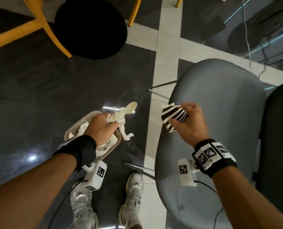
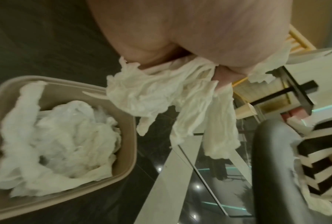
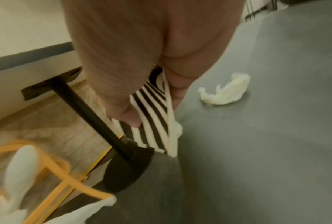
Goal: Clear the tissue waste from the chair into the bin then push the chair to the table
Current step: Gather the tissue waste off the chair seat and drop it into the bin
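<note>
My left hand (image 1: pixel 110 123) grips a wad of white tissue (image 1: pixel 124 128) and a pale plastic spoon (image 1: pixel 130 107) just above the right rim of the beige bin (image 1: pixel 68 134). From the left wrist, the tissue (image 2: pixel 161 98) hangs beside the bin (image 2: pixel 126 121), which holds several crumpled tissues (image 2: pixel 65 136). My right hand (image 1: pixel 178 117) holds a crushed black-and-white striped paper item (image 1: pixel 173 118) over the left edge of the grey chair seat (image 1: pixel 220 113). One crumpled tissue (image 3: pixel 226 92) lies on the seat (image 3: pixel 266 151) beyond my right hand; the head view does not show it.
The table's black round base (image 1: pixel 91 28) and its pedestal (image 3: pixel 88 109) stand ahead on the dark floor. Yellow chair legs (image 1: pixel 51 30) flank it. Another dark chair (image 1: pixel 279 146) sits to the right. Cables (image 1: pixel 246 30) trail at the far right. My shoes (image 1: pixel 132 195) are below.
</note>
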